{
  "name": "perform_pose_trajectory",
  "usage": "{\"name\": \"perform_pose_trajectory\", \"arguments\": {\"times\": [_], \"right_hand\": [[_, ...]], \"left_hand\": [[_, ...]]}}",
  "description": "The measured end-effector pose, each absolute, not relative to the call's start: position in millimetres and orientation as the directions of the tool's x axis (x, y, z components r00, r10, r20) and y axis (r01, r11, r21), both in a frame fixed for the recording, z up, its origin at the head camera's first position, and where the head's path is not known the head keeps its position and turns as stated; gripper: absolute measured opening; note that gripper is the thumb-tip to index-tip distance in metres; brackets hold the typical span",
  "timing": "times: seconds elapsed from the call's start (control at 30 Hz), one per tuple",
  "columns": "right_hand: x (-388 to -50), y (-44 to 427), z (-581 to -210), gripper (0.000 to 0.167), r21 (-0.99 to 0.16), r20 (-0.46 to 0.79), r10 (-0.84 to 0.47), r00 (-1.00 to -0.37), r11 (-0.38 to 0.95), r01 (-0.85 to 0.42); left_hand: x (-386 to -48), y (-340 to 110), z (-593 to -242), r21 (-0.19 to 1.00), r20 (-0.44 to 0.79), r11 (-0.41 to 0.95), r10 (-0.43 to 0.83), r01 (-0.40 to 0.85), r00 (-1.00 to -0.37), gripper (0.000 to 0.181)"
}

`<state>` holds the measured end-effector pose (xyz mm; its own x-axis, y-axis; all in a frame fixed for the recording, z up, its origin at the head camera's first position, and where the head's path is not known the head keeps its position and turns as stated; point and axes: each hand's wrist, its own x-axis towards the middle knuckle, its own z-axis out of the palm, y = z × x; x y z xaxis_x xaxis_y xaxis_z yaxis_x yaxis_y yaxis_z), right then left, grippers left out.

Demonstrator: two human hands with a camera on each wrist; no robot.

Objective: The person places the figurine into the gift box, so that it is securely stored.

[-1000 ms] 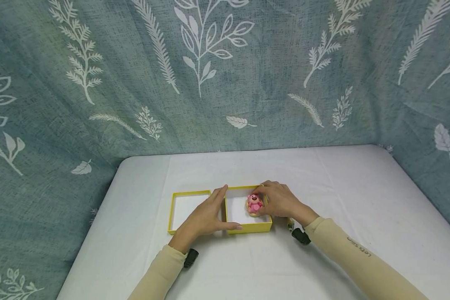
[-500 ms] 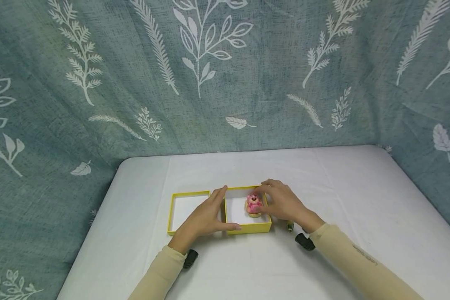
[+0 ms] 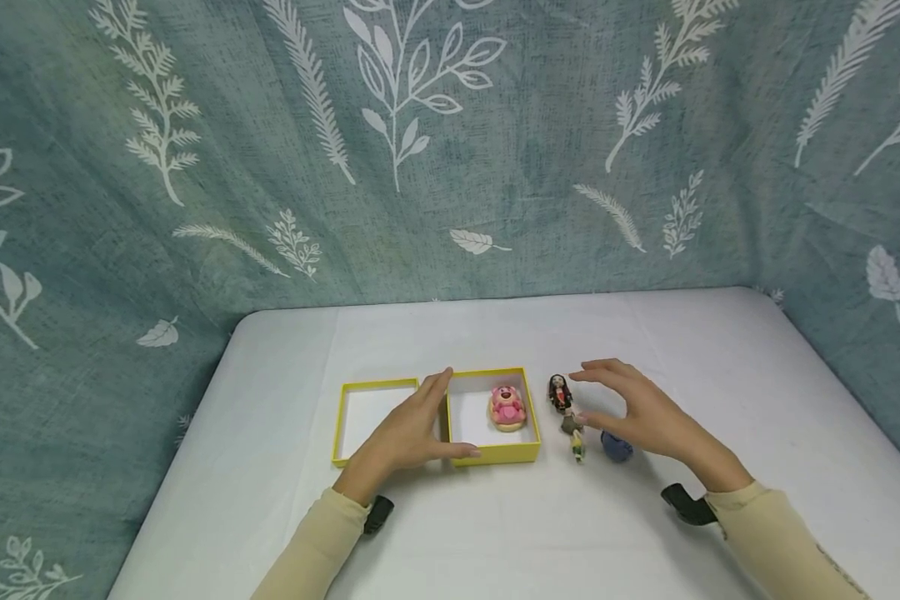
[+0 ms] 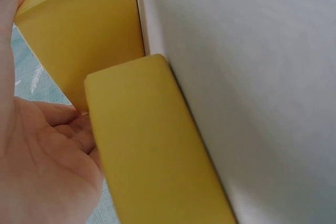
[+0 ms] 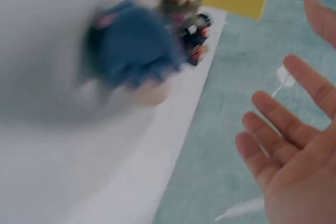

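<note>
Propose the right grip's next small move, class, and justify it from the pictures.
I'd probably close the right grip on the black-haired figurine: in the head view the grip looks open and empty near it, while the pink bear sits in the yellow box with room beside it.

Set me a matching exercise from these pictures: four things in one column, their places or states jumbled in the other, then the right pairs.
Things
1. Pink bear figure
2. Black-haired figure
3. Shallow yellow tray
4. Right hand

Places or states
A. Lying left of the deeper yellow box, partly covered by the left hand
B. Raised over the table's right side, holding nothing
C. Inside the deeper yellow box
D. On the white cloth, just right of the deeper yellow box

Right pairs: 1-C, 2-D, 3-A, 4-B
</note>
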<state>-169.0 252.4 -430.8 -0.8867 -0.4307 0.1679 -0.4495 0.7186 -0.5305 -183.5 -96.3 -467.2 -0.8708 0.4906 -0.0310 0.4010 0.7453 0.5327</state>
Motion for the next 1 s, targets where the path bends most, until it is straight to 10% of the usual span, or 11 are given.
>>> {"name": "perform_pose_trajectory", "arguments": {"times": [1.0], "right_hand": [[-147.3,309.0,-478.3,0.049,-0.598,0.054,-0.455,-0.889,0.698,-0.394]], "left_hand": [[-185.0,-95.2,-468.4,0.537,-0.034,0.749,0.479,0.388,-0.877,0.125]]}}
